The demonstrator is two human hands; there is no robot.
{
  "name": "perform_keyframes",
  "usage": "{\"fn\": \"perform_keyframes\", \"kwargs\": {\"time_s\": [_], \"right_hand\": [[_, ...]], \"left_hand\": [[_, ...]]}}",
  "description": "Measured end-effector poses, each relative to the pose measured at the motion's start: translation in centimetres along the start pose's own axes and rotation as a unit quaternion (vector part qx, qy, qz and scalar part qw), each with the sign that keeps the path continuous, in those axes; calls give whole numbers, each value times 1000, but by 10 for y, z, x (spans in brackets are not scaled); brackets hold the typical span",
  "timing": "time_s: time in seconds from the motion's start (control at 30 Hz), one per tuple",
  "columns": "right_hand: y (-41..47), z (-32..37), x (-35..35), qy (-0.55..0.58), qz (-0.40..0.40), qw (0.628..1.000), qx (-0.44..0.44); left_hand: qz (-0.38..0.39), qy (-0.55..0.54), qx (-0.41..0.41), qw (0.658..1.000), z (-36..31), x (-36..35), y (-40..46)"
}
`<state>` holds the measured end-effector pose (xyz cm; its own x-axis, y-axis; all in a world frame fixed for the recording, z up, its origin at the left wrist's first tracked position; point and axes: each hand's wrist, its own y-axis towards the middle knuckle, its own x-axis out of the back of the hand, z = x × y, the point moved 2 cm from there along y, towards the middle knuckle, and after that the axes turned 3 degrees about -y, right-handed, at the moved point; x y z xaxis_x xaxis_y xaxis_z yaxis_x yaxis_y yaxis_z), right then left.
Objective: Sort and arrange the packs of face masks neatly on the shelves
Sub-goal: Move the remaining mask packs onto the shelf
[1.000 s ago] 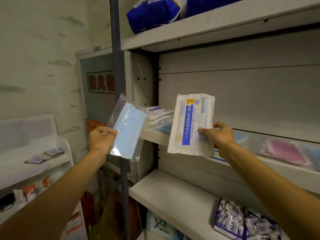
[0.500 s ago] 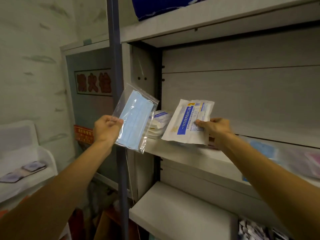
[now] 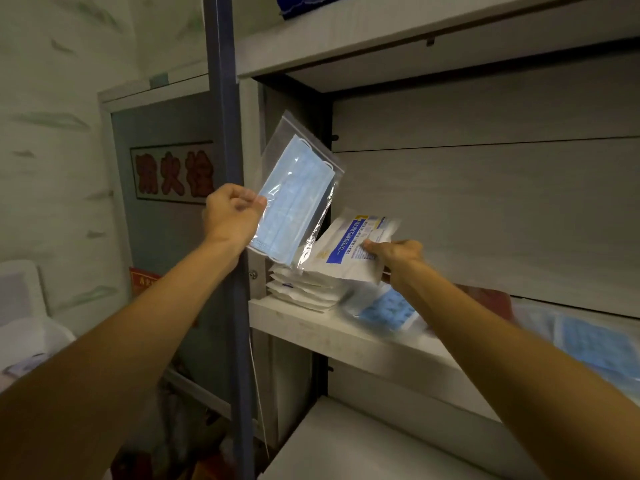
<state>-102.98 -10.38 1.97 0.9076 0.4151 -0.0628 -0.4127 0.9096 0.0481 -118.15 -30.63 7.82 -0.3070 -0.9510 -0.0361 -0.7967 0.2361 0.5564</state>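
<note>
My left hand (image 3: 231, 213) pinches a clear bag with a blue face mask (image 3: 294, 199) and holds it up, tilted, in front of the shelf's left end. My right hand (image 3: 396, 256) grips a white mask pack with a blue label (image 3: 349, 251) and holds it just over a stack of white mask packs (image 3: 304, 289) at the left end of the middle shelf (image 3: 311, 323). Whether the held pack touches the stack is unclear. More blue mask packs (image 3: 388, 310) lie on the shelf to the right, blurred.
A dark metal post (image 3: 227, 168) stands just left of the shelf unit. A lower shelf (image 3: 346, 445) sits below, and an upper shelf (image 3: 346, 32) carries a dark blue package (image 3: 311, 3). A red-lettered cabinet sign (image 3: 173, 173) is at the left, and a white rack (image 3: 27, 306) at far left.
My right hand has lowered the white labelled pack leftward onto or just above the white stack. My left hand has carried the clear-bagged blue mask up and right, closer to the shelf.
</note>
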Motion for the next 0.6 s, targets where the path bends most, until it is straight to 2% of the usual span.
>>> {"fn": "perform_keyframes", "kwargs": {"time_s": [0.23,0.6], "right_hand": [[35,-8,-39,-13,-27,999,-21],[58,-12,-68,-98,-77,992,15]], "left_hand": [[26,-13,-21,999,6,-9,29],[63,-57,-15,996,17,-19,50]]}}
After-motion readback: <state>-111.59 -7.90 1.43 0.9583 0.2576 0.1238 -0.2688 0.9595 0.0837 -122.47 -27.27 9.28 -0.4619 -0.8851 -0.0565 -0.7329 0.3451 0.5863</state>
